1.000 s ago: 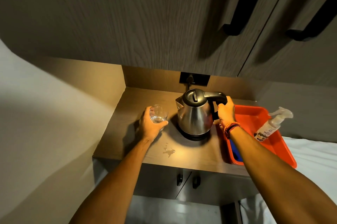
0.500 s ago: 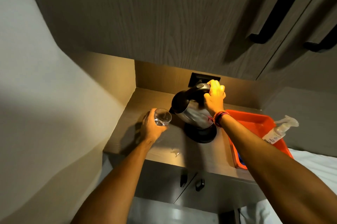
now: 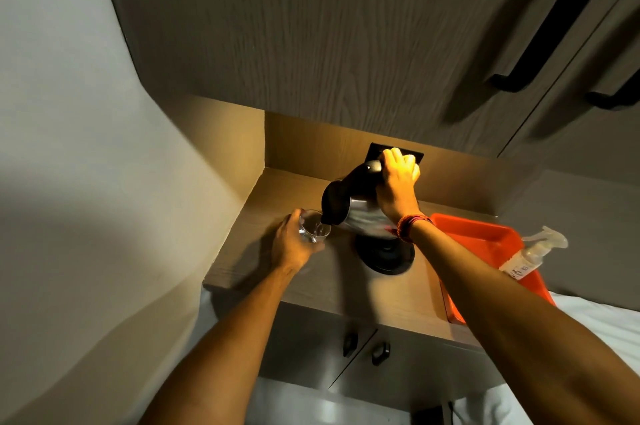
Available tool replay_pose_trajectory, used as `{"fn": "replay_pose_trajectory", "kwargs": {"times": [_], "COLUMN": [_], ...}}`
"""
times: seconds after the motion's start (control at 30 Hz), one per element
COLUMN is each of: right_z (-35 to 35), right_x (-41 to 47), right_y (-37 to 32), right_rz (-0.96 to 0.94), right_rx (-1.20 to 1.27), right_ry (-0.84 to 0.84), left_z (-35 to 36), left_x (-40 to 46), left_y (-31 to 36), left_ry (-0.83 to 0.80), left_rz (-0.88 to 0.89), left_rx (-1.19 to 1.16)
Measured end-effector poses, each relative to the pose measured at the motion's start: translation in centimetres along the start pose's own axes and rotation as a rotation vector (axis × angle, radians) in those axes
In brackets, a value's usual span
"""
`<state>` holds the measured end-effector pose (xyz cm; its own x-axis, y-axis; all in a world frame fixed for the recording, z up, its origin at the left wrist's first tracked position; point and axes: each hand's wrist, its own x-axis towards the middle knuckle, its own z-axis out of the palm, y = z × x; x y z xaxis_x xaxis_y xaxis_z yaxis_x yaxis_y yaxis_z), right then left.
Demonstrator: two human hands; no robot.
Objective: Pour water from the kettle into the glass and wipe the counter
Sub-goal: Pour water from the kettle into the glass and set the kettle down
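Right hand (image 3: 398,182) fingers wrapped round tilted kettle (image 3: 349,203) handle, left hand (image 3: 294,248) fingers cupping glass (image 3: 313,227) under spout

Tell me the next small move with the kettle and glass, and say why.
Probably hold the tilt steady and let the water run. The right hand has the kettle lifted off its base and tipped, spout at the rim of the glass that the left hand holds. The glass looks far from full, though its level is hard to read.
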<state>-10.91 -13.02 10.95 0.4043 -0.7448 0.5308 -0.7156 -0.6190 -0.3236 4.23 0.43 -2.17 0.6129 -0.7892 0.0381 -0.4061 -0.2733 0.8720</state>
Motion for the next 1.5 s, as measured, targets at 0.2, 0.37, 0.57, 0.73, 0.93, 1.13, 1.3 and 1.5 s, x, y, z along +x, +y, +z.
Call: {"fn": "replay_pose_trajectory", "kwargs": {"times": [0.2, 0.37, 0.57, 0.73, 0.93, 1.13, 1.3, 1.5], "right_z": [-0.3, -0.5, -0.9, -0.6, -0.4, -0.1, -0.2, 0.9], "right_x": [-0.2, -0.4, -0.6, -0.5, -0.5, -0.9, -2.0, -2.8], "right_y": [-1.2, -1.9, -2.8, -3.0, -2.1, 1.0, 3.7, 8.0], "right_rz": [-0.136, -0.191, -0.275, -0.295, -0.198, 0.082, 0.345, 0.68], "right_rx": [-0.085, -0.124, -0.154, -0.16, -0.123, 0.011, 0.22, 0.464], "right_ry": [0.001, 0.001, 0.002, 0.015, -0.012, 0.005, 0.046, 0.139], "left_z": [-0.3, -0.4, -0.5, -0.4, -0.3, -0.4, -0.1, 0.5], "left_x": [-0.2, -0.7, -1.2, -1.3, -0.8, -0.1, 0.5, 1.0], "left_y": [-0.1, -0.6, -0.5, -0.4, -0.3, 0.1, 1.1, 3.0], "left_ry": [-0.031, -0.03, -0.048, -0.046, -0.041, -0.029, -0.037, -0.066], "left_rz": [0.009, 0.056, 0.059, 0.054, -0.012, -0.053, -0.05, -0.033], "left_rx": [-0.039, -0.126, -0.201, -0.193, -0.172, -0.12, -0.114, -0.137]}}
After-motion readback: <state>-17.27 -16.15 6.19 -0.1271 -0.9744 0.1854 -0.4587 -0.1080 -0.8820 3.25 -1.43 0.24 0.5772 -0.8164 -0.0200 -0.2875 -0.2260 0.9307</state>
